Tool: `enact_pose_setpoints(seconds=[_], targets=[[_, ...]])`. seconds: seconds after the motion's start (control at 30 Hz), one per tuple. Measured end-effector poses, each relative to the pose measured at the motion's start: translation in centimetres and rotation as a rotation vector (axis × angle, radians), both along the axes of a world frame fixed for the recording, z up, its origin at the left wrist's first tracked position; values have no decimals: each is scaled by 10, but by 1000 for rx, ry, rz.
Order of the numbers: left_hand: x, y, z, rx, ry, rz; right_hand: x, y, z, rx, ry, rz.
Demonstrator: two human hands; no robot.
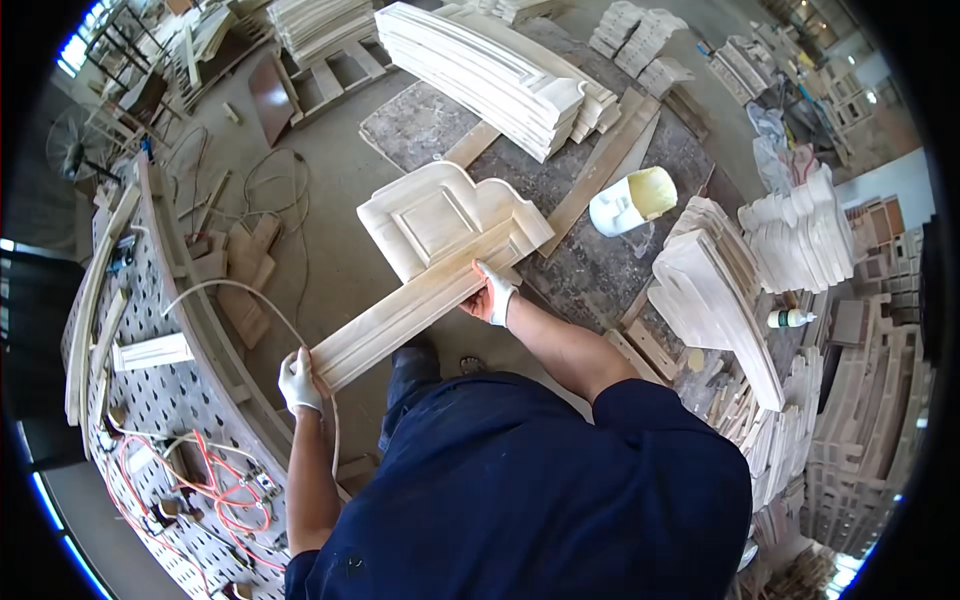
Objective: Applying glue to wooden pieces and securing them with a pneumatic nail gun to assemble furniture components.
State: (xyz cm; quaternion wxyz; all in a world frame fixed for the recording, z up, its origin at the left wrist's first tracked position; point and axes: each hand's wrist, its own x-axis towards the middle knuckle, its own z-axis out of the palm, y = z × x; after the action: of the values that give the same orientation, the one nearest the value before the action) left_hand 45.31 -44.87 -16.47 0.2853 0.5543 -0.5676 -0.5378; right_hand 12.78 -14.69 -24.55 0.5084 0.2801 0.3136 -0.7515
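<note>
- Workpiece: a pale wooden panel (430, 287), a long narrow strip widening into a scalloped end with a raised rectangle, held slantwise before the body, between the perforated bench (212, 395) and the dark, stained platform (600, 275); whether its far end touches the platform cannot be told.
- Left hand (300, 381), white-gloved: closed round the strip's narrow end, thumb uppermost; the fingers beneath are hidden.
- Right hand (492, 295), also gloved: pinching the strip's near edge beside the wide end, thumb on the upper face.
- Handling (judged): stiff, moderately light, heavier toward the scalloped end—hence the right-hand grip close to that mass. Smooth faces may slip a little under cloth; the thin moulded edges would likely dent if knocked.
- Best holds: the strip's straight edges—one at the narrow tip, one near the broad part.
</note>
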Motion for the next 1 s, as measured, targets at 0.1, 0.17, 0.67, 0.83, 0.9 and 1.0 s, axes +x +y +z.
enact_pose_setpoints(seconds=[0.1, 0.17, 0.67, 0.83, 0.9, 1.0], targets=[[-91, -93, 18, -42, -144, -291, -19, -16, -21, -67, -90, 12], [-153, -152, 16, -59, -198, -426, -32, -38, -26, -91, -124, -21], [-515, -337, -70, -76, -493, -1026, -121, -180, -33, 385, -225, -57], [-525, -352, -85, -180, -606, -1151, -119, -175, 6, 559, -149, -46], [-530, -341, -86, -251, -646, -1144, -112, -152, 12, 670, -32, -32], [-541, -332, -86, -371, -727, -1054, -99, -128, 23, 754, 91, 11]])
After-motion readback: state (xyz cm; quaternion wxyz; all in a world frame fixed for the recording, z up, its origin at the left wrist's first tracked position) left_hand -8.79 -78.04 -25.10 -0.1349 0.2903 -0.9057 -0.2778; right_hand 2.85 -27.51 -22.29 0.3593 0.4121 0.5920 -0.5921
